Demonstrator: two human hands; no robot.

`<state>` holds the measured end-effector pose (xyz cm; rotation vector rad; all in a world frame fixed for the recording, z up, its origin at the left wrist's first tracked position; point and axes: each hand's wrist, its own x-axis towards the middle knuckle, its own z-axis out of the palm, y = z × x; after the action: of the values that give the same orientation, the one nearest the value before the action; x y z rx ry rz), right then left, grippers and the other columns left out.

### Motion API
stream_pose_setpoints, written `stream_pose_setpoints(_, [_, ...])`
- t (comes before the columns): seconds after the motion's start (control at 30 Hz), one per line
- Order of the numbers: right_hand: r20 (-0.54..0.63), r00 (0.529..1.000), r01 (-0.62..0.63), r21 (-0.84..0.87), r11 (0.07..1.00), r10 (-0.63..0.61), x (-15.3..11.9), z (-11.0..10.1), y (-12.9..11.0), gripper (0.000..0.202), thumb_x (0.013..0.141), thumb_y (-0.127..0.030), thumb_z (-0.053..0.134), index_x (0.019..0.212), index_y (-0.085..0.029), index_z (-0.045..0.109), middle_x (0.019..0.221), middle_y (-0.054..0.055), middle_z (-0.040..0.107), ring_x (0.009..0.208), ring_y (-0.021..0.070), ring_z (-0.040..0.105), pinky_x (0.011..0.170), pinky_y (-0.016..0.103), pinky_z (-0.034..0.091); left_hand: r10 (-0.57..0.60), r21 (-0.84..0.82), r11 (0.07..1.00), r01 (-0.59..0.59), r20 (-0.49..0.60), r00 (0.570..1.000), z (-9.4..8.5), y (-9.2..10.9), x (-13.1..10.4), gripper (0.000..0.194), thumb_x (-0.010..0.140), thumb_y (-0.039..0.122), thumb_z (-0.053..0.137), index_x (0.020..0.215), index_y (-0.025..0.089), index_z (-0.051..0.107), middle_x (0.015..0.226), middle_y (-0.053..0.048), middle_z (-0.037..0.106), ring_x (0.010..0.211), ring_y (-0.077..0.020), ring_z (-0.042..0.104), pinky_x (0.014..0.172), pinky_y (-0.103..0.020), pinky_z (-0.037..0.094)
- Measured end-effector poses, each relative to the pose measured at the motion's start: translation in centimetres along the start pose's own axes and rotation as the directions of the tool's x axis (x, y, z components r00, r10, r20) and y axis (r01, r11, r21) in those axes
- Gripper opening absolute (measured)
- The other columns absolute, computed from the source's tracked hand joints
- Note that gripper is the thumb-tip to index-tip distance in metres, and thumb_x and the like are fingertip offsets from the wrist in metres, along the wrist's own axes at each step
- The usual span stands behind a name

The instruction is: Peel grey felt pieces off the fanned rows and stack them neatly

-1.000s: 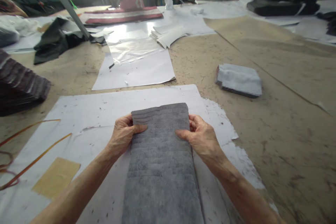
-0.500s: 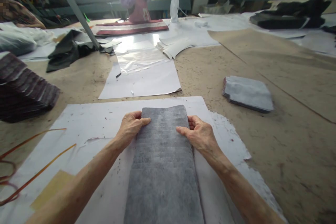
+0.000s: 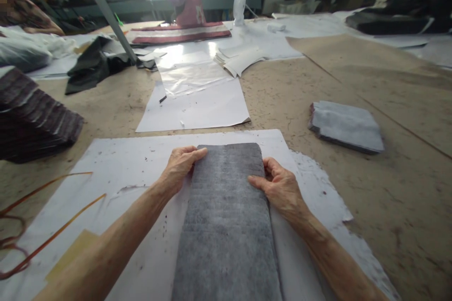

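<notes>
A long grey stack of felt-like fabric pieces [image 3: 228, 216] lies lengthwise in front of me on a white paper sheet [image 3: 120, 174]. My left hand [image 3: 181, 164] grips its far left corner, thumb on the top face and fingers curled at the side. At the right edge, a little nearer to me, my right hand [image 3: 280, 183] holds the stack the same way, its thumb pressed on top. The fingertips of both hands are partly hidden by the fabric. The stack's near end runs out of the bottom of the view.
A smaller grey fabric stack [image 3: 346, 127] lies to the right, a tall dark striped stack [image 3: 35, 117] at the left. Orange straps [image 3: 60, 230] and a yellow piece [image 3: 72, 254] are near my left forearm. A metal pole [image 3: 106, 11] rises ahead. A person [image 3: 190, 0] stands across the table.
The whole scene has shifted slightly right in view. My left hand's thumb is now nearer the stack's far corner; my right hand still grips the right edge.
</notes>
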<state>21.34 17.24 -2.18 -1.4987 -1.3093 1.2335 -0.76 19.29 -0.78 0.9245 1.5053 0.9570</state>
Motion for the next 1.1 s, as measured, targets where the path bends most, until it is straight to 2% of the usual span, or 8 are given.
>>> stream_pose_setpoints(0.13, [-0.019, 1.000, 0.018, -0.039, 0.999, -0.019, -0.2, 0.1, -0.1, 0.033, 0.057, -0.034, 0.063, 0.086, -0.019, 0.056, 0.080, 0.003, 0.066, 0.070, 0.0194, 0.062, 0.063, 0.032, 0.050, 0.054, 0.094, 0.994, -0.052, -0.020, 0.998, 0.3, 0.1, 0.5, 0.023, 0.079, 0.029, 0.061, 0.065, 0.014, 0.050, 0.056, 0.007, 0.047, 0.046, -0.0041, 0.040, 0.044, -0.018, 0.033])
stream_pose_setpoints(0.27, [-0.210, 0.969, 0.087, -0.202, 0.975, -0.130, -0.7, 0.5, -0.2, 0.049, 0.057, -0.030, 0.066, 0.102, -0.018, 0.053, 0.104, 0.010, 0.062, 0.094, 0.0264, 0.058, 0.080, 0.042, 0.047, 0.141, 0.248, 0.960, -0.129, -0.030, 0.990, 0.1, -0.1, 1.3, 0.020, 0.078, 0.030, 0.059, 0.066, 0.014, 0.054, 0.057, 0.006, 0.048, 0.048, -0.0061, 0.042, 0.048, -0.021, 0.035])
stream_pose_setpoints(0.33, [-0.264, 0.908, 0.203, -0.400, 0.894, -0.324, -0.6, 0.7, -0.3, 0.051, 0.058, -0.027, 0.066, 0.107, -0.017, 0.053, 0.116, 0.013, 0.056, 0.109, 0.0290, 0.050, 0.090, 0.044, 0.041, 0.217, 0.358, 0.916, -0.178, -0.072, 0.973, -0.1, -0.1, 1.7, 0.015, 0.072, 0.030, 0.061, 0.068, 0.015, 0.058, 0.059, 0.004, 0.051, 0.052, -0.0087, 0.045, 0.052, -0.024, 0.037])
stream_pose_setpoints(0.43, [-0.167, 0.848, 0.298, -0.634, 0.713, -0.503, 0.3, 0.5, -0.5, 0.044, 0.064, -0.026, 0.065, 0.106, -0.017, 0.055, 0.114, 0.013, 0.059, 0.109, 0.0288, 0.048, 0.094, 0.044, 0.039, 0.382, 0.526, 0.811, -0.256, -0.145, 0.913, -0.2, 0.0, 1.8, 0.024, 0.064, 0.028, 0.061, 0.086, 0.018, 0.064, 0.081, -0.001, 0.060, 0.069, -0.0146, 0.052, 0.066, -0.029, 0.040])
stream_pose_setpoints(0.53, [-0.076, 0.893, 0.285, -0.665, 0.690, -0.443, 1.8, 0.2, -0.9, 0.039, 0.062, -0.027, 0.069, 0.099, -0.018, 0.059, 0.103, 0.010, 0.064, 0.099, 0.0269, 0.054, 0.088, 0.041, 0.042, 0.483, 0.635, 0.689, -0.349, -0.044, 0.875, 0.0, -0.1, 1.4, 0.032, 0.063, 0.027, 0.061, 0.094, 0.022, 0.063, 0.097, -0.002, 0.059, 0.082, -0.0170, 0.053, 0.077, -0.031, 0.040])
stream_pose_setpoints(0.7, [-0.015, 0.942, 0.238, -0.673, 0.700, -0.335, 3.3, -0.2, -1.5, 0.042, 0.054, -0.027, 0.075, 0.093, -0.019, 0.062, 0.093, 0.006, 0.065, 0.089, 0.0225, 0.056, 0.081, 0.035, 0.044, 0.420, 0.708, 0.579, -0.403, 0.165, 0.892, 0.1, 0.1, 1.2, 0.025, 0.062, 0.027, 0.062, 0.087, 0.022, 0.064, 0.086, -0.001, 0.061, 0.073, -0.0158, 0.051, 0.071, -0.030, 0.039])
stream_pose_setpoints(0.97, [-0.036, 0.971, 0.153, -0.675, 0.722, -0.238, 3.8, -0.7, -1.7, 0.025, 0.052, -0.035, 0.074, 0.064, -0.021, 0.057, 0.071, -0.002, 0.057, 0.068, 0.0150, 0.051, 0.060, 0.026, 0.035, 0.240, 0.762, 0.588, -0.270, 0.154, 0.958, 0.0, 1.3, 2.2, 0.022, 0.058, 0.037, 0.065, 0.069, 0.021, 0.055, 0.068, 0.003, 0.052, 0.063, -0.0132, 0.044, 0.059, -0.026, 0.032])
stream_pose_setpoints(1.1, [-0.014, 0.973, 0.165, -0.656, 0.736, -0.231, 3.7, -1.1, -1.6, 0.030, 0.063, -0.043, 0.064, 0.054, -0.021, 0.047, 0.056, -0.004, 0.049, 0.055, 0.0113, 0.045, 0.052, 0.024, 0.030, 0.214, 0.783, 0.576, -0.233, 0.130, 0.968, -0.2, 1.5, 2.0, 0.026, 0.058, 0.042, 0.065, 0.058, 0.021, 0.049, 0.062, 0.003, 0.048, 0.061, -0.0138, 0.042, 0.057, -0.027, 0.028])
